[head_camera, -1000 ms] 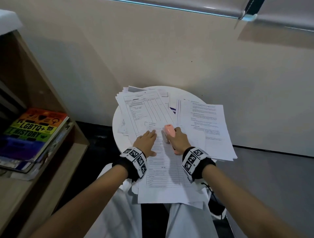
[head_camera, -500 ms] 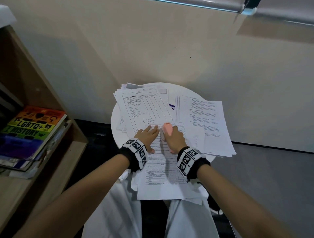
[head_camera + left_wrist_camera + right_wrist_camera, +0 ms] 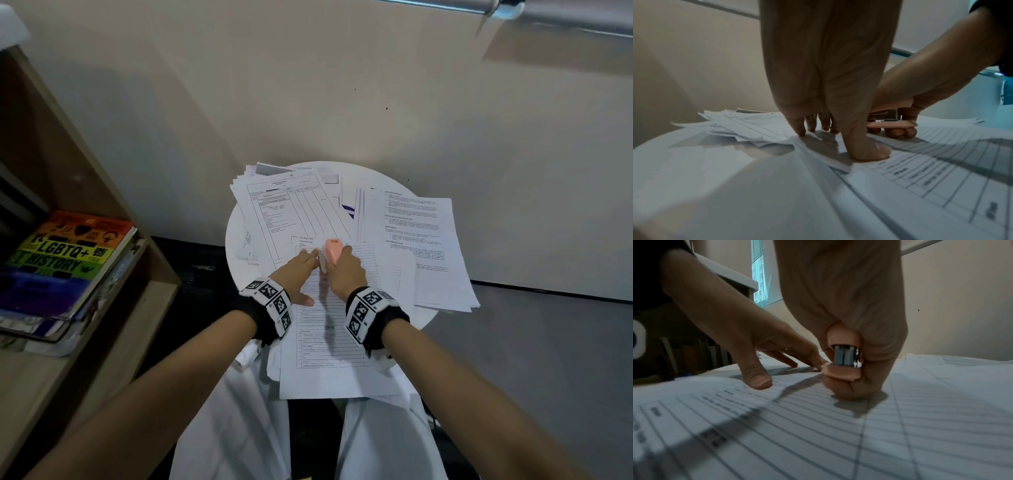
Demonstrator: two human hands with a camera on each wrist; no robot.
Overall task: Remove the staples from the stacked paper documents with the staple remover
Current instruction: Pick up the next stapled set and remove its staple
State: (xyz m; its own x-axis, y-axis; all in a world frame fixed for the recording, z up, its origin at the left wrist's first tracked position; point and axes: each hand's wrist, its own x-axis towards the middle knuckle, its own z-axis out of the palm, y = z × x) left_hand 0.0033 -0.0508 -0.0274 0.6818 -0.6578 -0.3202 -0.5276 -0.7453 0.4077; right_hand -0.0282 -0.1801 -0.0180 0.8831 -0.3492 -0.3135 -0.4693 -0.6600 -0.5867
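Observation:
A lined form document lies nearest me on a small round white table, over other paper stacks. My right hand grips a pink staple remover and holds it low at the form's upper left corner. In the right wrist view the staple remover shows its metal inside between two pink halves, my fingers curled round it. My left hand lies flat on the form just left of the tool, fingertips and thumb pressing the paper. The staple itself is hidden.
A tabled document stack lies at the table's back left and a text document stack overhangs its right edge. A wooden shelf with a rainbow-covered book stands to the left. A wall rises right behind the table.
Both hands have drawn closer together at the form's top; the left fingertips now sit right beside the staple remover. The papers have not shifted.

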